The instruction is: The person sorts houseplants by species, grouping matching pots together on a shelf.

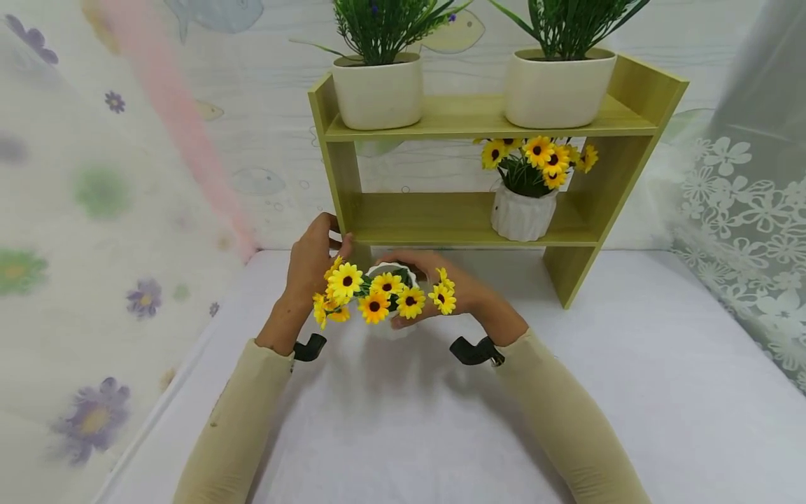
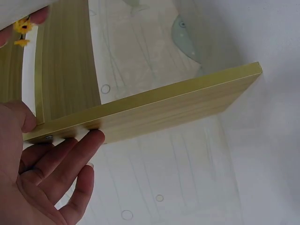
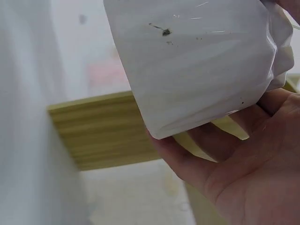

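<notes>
My left hand (image 1: 307, 264) grips the left side panel of a wooden shelf (image 1: 428, 218). In the left wrist view, its thumb bears on the front edge by the lower board and its fingers lie along the panel's outer face. My right hand (image 1: 467, 285) holds a white ribbed flowerpot (image 3: 197, 65) of yellow artificial sunflowers (image 1: 374, 306), in front of the shelf's lower left part. From the head view the blooms hide much of the pot. Fingers curl round the pot's side in the right wrist view, where dark specks mark its white wall.
Another sunflower pot (image 1: 524, 213) stands on the right of the lower board. Two cream planters, one left (image 1: 378, 92) and one right (image 1: 560, 89), hold grassy plants on the top board. A white cloth (image 1: 390, 434) covers the table; a patterned curtain (image 1: 126, 231) hangs left.
</notes>
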`<action>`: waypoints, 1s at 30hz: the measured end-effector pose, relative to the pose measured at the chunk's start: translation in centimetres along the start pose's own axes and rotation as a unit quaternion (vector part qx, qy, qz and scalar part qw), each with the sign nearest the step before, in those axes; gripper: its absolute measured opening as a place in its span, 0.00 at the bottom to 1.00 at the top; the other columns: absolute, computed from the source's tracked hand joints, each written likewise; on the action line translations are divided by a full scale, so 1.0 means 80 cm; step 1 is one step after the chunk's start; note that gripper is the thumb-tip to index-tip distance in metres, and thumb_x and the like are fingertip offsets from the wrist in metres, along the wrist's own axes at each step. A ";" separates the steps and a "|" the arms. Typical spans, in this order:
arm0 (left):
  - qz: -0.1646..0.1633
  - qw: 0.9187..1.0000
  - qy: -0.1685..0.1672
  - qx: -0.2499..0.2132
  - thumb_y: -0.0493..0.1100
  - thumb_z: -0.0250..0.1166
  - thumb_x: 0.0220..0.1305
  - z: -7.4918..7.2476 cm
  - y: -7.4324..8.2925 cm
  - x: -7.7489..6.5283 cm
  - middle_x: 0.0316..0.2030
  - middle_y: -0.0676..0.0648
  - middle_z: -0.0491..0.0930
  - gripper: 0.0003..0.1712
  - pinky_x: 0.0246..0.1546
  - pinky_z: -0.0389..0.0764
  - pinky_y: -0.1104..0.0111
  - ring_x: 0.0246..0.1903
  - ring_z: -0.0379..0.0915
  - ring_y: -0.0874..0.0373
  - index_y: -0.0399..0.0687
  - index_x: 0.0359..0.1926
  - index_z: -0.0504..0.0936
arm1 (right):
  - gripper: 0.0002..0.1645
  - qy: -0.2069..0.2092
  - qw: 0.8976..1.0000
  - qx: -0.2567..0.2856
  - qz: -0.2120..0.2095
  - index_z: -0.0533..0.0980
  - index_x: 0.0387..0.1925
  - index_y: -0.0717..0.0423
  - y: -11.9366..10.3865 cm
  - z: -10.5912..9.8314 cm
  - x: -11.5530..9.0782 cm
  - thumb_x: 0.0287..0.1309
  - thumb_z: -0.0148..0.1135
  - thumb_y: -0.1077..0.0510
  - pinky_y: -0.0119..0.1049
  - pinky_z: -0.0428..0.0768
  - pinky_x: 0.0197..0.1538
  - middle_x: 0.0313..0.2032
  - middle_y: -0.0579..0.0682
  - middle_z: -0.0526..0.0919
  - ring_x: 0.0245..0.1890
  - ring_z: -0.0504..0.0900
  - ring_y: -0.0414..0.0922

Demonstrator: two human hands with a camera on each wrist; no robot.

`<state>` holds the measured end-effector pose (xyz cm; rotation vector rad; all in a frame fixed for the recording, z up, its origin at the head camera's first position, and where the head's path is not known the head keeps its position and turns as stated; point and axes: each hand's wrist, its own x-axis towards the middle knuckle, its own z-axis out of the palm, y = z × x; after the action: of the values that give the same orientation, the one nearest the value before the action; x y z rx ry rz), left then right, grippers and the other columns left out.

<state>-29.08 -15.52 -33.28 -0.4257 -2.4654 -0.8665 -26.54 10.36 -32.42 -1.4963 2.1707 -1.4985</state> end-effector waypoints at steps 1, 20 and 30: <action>-0.001 1.000 0.002 -0.004 0.51 0.60 0.78 0.001 0.000 0.000 0.57 0.41 0.81 0.23 0.52 0.88 0.51 0.50 0.87 0.46 0.40 0.62 0.72 | 0.50 0.008 1.000 -0.002 -0.003 0.74 0.68 0.62 -0.003 -0.004 0.000 0.42 0.89 0.61 0.45 0.84 0.61 0.59 0.52 0.84 0.55 0.84 0.47; 0.028 0.999 0.018 -0.012 0.45 0.62 0.78 0.000 -0.007 0.002 0.54 0.40 0.81 0.24 0.42 0.90 0.53 0.47 0.88 0.46 0.41 0.68 0.72 | 0.41 0.086 0.996 -0.007 0.013 0.77 0.65 0.55 -0.035 -0.085 0.055 0.48 0.84 0.60 0.46 0.82 0.60 0.54 0.51 0.85 0.53 0.82 0.51; 0.008 1.000 0.002 -0.008 0.46 0.60 0.79 0.001 -0.003 0.002 0.58 0.40 0.80 0.22 0.41 0.90 0.53 0.49 0.87 0.47 0.39 0.64 0.71 | 0.44 0.089 0.993 -0.011 0.078 0.74 0.70 0.45 -0.009 -0.098 0.072 0.52 0.83 0.53 0.46 0.80 0.65 0.60 0.44 0.84 0.59 0.82 0.46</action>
<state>-29.37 -15.62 -33.37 -0.4493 -2.4503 -0.8790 -33.40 11.10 -25.52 -1.2070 2.3468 -1.6142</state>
